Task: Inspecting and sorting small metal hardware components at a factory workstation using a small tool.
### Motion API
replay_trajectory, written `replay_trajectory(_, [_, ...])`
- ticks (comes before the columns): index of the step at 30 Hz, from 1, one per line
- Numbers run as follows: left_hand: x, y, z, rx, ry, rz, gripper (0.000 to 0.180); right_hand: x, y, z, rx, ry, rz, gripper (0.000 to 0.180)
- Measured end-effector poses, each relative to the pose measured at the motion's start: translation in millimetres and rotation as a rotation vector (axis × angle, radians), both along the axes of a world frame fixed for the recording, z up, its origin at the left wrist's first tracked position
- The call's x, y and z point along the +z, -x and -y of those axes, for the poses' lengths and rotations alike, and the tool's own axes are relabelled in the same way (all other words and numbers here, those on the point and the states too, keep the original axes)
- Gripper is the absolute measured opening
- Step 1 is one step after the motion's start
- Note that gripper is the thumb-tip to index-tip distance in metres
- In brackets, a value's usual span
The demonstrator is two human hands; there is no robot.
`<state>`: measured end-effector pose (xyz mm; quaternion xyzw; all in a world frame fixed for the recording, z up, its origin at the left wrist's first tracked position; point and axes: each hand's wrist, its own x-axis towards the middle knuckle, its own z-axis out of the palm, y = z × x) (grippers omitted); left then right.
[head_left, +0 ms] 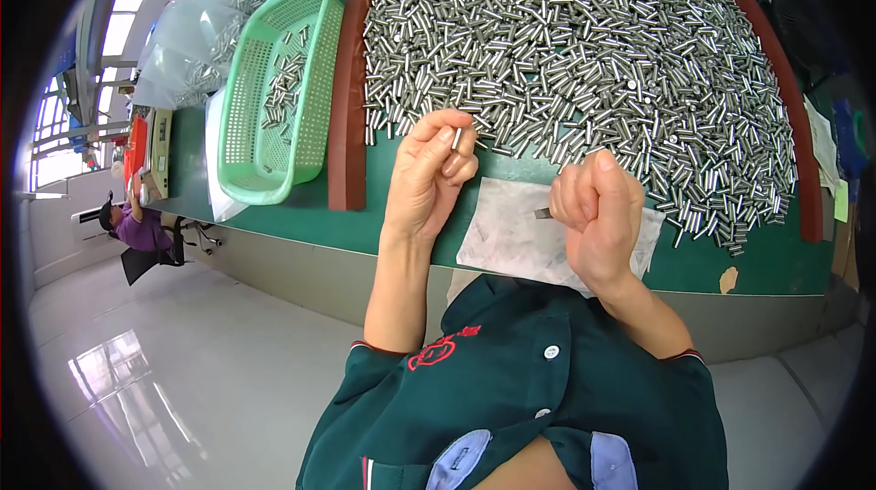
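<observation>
We hold a short metal pin point(457, 138) in our left hand point(432, 160), pinched near the fingertips with the other fingers curled in — a narrow grip, the pin tilted nearly upright in front of the heap. Our right hand point(598, 209) is closed in a fist around a dark flat piece point(544, 213), whose blunt end pokes out to the left; the rest of it is hidden inside the fingers. That fist hangs over a smudged whitish sheet point(511, 230) at the near edge of the green bench point(306, 216).

Beyond both hands we have a broad heap of loose pins point(557, 43), lying every which way between a left red-brown rail point(347, 125) and a right red-brown rail point(809, 207). Outside the left rail stands a pale green basket point(315, 125) with perforated walls — a small batch of pins point(286, 84) lies inside. Clear plastic bags point(173, 43) sit past it, some with metal pieces in them. Far to our left we see a seated co-worker point(155, 239) in a purple top.
</observation>
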<state>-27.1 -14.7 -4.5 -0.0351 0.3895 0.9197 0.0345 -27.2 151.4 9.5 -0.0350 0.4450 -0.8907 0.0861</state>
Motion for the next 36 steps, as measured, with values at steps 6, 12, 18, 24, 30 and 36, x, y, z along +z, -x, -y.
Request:
replay_trajectory(6, [-5.4,-1.6,4.7,0.000,0.029,0.056,0.006,-0.5,0.3,-4.7,0.040,0.082,0.024,0.038])
replay_trajectory(12, [-6.7,-2.9,6.5,-0.009,0.011,0.063,0.004,-0.5,-0.4,-4.6,0.034,0.072,0.025,0.039])
replay_trajectory(18, [-3.0,-2.5,4.9,0.000,0.031,0.099,0.014,0.4,0.1,-4.8,0.024,0.082,0.031,0.039])
replay_trajectory(24, [1.8,-4.7,-3.8,0.076,0.467,0.026,0.014,-0.4,1.3,-1.1,-0.009,0.003,0.014,0.039])
replay_trajectory(30, [4.9,-5.0,-24.3,0.143,1.557,-0.408,0.007,1.4,1.2,-1.2,-0.001,0.012,0.021,0.039])
replay_trajectory(36, [1.5,-4.3,-23.1,0.131,1.731,-0.402,0.010,0.3,0.0,-1.7,0.009,0.025,0.025,0.039])
